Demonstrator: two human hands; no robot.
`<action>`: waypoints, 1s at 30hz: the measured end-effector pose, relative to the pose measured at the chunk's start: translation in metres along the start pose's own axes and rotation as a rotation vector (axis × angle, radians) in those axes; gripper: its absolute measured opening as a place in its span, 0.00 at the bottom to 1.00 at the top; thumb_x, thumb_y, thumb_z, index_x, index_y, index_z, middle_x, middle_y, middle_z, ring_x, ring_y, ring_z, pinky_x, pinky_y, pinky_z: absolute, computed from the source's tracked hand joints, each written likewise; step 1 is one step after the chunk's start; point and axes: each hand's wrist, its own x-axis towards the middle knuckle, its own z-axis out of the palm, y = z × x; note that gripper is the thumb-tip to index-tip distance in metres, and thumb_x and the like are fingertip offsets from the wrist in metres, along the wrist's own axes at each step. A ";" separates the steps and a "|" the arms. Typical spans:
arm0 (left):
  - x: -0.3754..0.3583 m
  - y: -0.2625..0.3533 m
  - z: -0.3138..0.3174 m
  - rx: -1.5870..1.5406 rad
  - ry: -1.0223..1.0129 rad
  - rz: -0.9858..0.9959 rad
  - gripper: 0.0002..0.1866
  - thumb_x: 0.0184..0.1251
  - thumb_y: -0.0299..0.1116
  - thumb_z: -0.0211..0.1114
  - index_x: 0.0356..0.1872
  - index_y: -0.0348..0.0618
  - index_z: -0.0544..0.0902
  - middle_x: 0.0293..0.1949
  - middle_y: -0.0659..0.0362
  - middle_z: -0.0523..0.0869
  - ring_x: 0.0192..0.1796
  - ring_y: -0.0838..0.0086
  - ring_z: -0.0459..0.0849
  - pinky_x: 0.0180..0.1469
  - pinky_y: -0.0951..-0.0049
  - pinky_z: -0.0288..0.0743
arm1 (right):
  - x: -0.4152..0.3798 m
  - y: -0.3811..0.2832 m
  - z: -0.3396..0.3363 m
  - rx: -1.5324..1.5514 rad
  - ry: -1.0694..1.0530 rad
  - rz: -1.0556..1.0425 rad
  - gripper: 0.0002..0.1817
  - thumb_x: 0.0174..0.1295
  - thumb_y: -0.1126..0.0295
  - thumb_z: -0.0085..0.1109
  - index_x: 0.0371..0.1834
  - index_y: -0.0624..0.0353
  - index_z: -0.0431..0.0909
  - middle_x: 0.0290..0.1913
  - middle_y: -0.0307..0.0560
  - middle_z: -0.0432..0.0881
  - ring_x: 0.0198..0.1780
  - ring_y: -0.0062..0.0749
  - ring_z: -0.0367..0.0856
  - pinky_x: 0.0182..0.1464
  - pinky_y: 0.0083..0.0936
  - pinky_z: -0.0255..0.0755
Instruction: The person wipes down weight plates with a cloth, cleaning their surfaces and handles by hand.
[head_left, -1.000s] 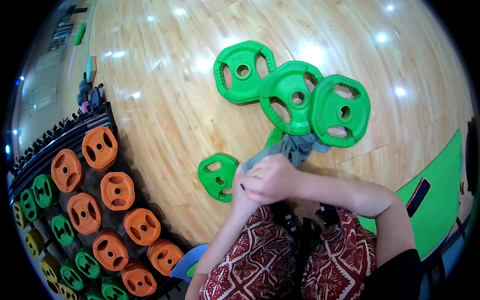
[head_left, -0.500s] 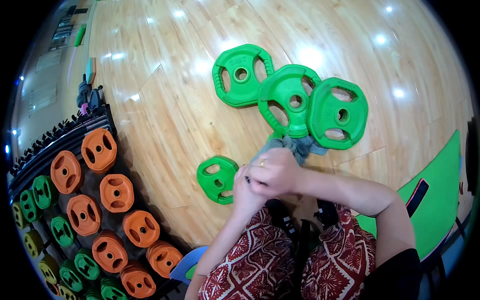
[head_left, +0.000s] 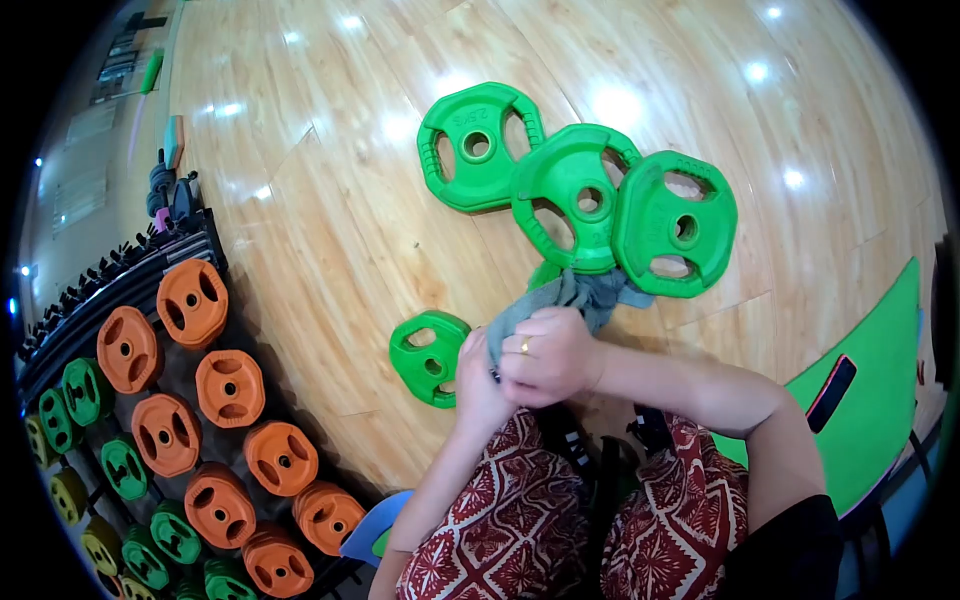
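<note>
In front of my lap, my right hand (head_left: 548,357), with a ring on one finger, is closed around a grey-blue cloth (head_left: 540,302). My left hand (head_left: 482,388) presses against it from the left, gripping the cloth's near end; its fingertips are partly hidden. The cloth's far end lies bunched against the lower edges of two green weight plates. Those are the middle plate (head_left: 578,200) and the right plate (head_left: 678,226). Up and left of them is another green plate (head_left: 478,147). A separate green plate (head_left: 430,358) sits just left of my left hand.
At left stands a rack holding several orange plates (head_left: 230,388) and several green plates (head_left: 124,468). A phone (head_left: 832,393) lies on a green mat-like surface (head_left: 868,440) at right. Below my left forearm is a blue edge (head_left: 376,528). Wooden floor (head_left: 330,230) spreads around.
The cloth now shows stretched up and over between my hands, where less of it was visible before. My hands have shifted slightly downward and apart. The view has moved a little.
</note>
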 end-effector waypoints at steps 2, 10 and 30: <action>0.006 0.013 -0.005 0.098 0.049 -0.052 0.24 0.38 0.34 0.64 0.43 0.36 0.78 0.41 0.47 0.80 0.47 0.55 0.76 0.53 0.61 0.66 | -0.003 0.021 -0.001 0.019 -0.020 -0.163 0.08 0.42 0.63 0.58 0.14 0.50 0.70 0.14 0.35 0.70 0.21 0.28 0.73 0.21 0.26 0.64; 0.010 0.008 -0.014 0.155 0.049 -0.009 0.25 0.36 0.31 0.64 0.43 0.35 0.77 0.40 0.47 0.79 0.45 0.57 0.77 0.50 0.65 0.69 | 0.006 0.031 0.005 0.128 0.175 0.613 0.07 0.45 0.71 0.55 0.15 0.58 0.70 0.13 0.48 0.68 0.15 0.40 0.70 0.19 0.33 0.62; 0.002 0.024 0.003 -0.115 0.067 -0.127 0.20 0.41 0.32 0.65 0.39 0.35 0.76 0.39 0.47 0.80 0.47 0.56 0.76 0.50 0.60 0.68 | 0.020 -0.003 0.006 0.055 -0.032 0.204 0.08 0.42 0.65 0.56 0.13 0.53 0.71 0.11 0.46 0.68 0.14 0.40 0.70 0.16 0.32 0.60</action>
